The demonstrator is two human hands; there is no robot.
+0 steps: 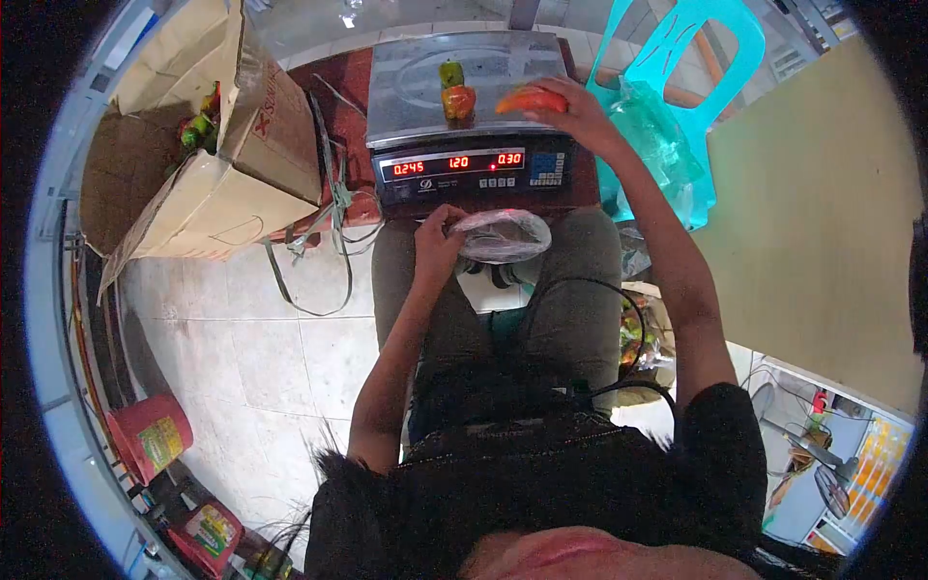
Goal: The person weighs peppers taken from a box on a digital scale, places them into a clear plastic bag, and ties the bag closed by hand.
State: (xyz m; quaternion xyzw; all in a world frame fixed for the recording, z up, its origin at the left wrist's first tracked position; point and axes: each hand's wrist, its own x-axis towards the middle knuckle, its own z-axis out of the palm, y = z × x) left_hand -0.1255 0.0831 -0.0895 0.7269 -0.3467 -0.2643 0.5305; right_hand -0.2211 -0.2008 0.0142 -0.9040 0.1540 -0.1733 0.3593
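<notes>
In my right hand (570, 111) is a red-orange pepper (532, 100), held just above the right part of the scale's metal plate (406, 97). Two more peppers lie on that plate: a green one (451, 73) and, touching it, an orange-red one (458, 101). The scale's display (454, 166) glows red with 0.245, 1.20 and 0.30. Over my lap, my left hand (441, 242) pinches the left edge of a clear plastic bag (503, 237), whose mouth is spread open.
A cardboard box (271, 145) with peppers (198, 130) inside stands at the left, straps beside it. At the right are a turquoise chair (696, 106) bearing a green plastic bag (652, 145), and a wooden board (822, 222). Red containers (150, 435) sit at lower left.
</notes>
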